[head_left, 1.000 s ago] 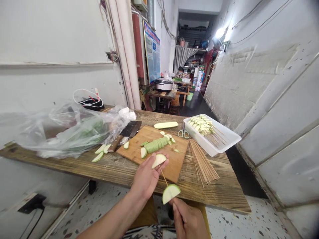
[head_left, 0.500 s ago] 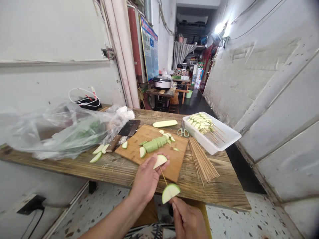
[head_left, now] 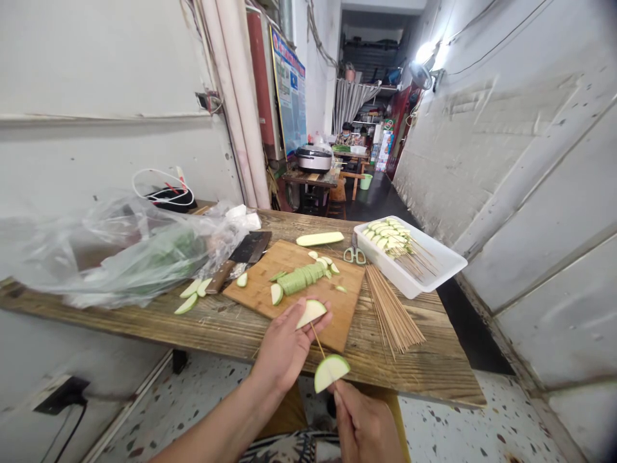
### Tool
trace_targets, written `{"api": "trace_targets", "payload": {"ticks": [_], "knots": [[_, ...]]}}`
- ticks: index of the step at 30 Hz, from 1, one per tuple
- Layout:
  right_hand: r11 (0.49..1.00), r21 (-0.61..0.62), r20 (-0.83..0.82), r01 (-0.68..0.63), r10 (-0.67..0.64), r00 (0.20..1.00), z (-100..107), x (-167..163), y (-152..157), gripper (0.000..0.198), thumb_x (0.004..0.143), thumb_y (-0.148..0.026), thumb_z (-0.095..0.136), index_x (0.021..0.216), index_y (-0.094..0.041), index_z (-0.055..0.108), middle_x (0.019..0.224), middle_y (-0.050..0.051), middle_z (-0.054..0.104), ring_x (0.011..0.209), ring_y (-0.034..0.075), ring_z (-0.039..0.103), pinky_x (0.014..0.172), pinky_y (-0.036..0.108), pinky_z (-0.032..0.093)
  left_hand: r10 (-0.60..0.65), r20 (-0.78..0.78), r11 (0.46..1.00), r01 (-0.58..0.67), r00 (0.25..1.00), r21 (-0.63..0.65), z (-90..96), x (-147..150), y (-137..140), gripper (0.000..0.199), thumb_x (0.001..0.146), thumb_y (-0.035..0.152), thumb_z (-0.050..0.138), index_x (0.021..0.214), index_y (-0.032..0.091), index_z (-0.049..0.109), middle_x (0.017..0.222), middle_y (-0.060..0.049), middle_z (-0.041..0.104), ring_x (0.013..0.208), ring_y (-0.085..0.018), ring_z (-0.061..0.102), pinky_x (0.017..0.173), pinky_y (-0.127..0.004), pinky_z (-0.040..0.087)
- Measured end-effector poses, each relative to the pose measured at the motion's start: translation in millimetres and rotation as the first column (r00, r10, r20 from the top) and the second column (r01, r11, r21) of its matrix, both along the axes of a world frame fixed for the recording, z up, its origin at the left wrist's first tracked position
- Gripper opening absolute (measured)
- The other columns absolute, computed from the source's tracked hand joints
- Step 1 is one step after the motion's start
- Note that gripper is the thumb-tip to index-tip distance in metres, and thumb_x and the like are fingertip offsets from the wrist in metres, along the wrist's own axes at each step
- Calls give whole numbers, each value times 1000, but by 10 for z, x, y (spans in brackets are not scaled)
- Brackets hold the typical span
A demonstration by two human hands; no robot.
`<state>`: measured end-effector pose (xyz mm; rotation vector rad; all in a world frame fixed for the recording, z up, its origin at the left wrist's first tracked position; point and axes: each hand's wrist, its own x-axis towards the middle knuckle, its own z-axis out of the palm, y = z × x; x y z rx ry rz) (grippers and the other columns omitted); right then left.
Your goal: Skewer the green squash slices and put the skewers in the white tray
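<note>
My left hand [head_left: 289, 341] holds a half-round zucchini slice [head_left: 311, 312] between thumb and fingers, over the near edge of the cutting board [head_left: 260, 263]. A thin wooden skewer [head_left: 317, 339] meets this slice at its lower edge. Lower on the same skewer sits a second zucchini slice [head_left: 331, 373], green rind facing up. Just below that slice, my right hand [head_left: 361, 418] is closed around the skewer's lower part, which its fingers hide. On the board lies a row of cut zucchini [head_left: 303, 278] with several loose pieces around it.
Right of the board lie loose skewers [head_left: 393, 312] and a white tray [head_left: 441, 265] holding filled skewers. Scissors [head_left: 354, 256] and a zucchini half [head_left: 319, 238] lie behind. On the left are a cleaver [head_left: 236, 260] and a plastic bag [head_left: 139, 251]. Another person [head_left: 346, 135] sits far back.
Almost nothing differs. Both hands keep their hold on the slice and the skewer, with only a very slight shift in the picture.
</note>
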<state>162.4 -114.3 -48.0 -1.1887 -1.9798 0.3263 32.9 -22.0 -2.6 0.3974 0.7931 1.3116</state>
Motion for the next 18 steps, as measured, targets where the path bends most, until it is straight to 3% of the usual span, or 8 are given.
{"api": "trace_targets", "payload": {"ticks": [6,12,18], "knots": [[999,33,-4,18,-18,1000,24,-19,-2,32,92,-14,30,85,-12,61,57,4,61,44,13,57,46,20,38,-40,-5,999,40,999,-15,8,-10,-24,17,83,19,54,88,8,66,93,-13,70,89,-22,66,87,-44,52],[998,45,6,51,-51,999,41,-5,7,29,90,-10,32,96,-8,61,61,6,64,47,15,59,48,22,40,-155,-7,987,155,988,-46,-14,66,-157,18,82,23,57,88,9,66,99,-13,68,89,-22,64,86,-43,52],[996,23,11,88,-88,996,77,-1,-11,28,89,-10,32,88,-12,60,59,5,62,46,15,58,46,23,37,-155,-22,987,154,988,-33,8,94,-206,18,79,24,60,89,10,67,100,-12,67,89,-22,64,83,-41,53]]}}
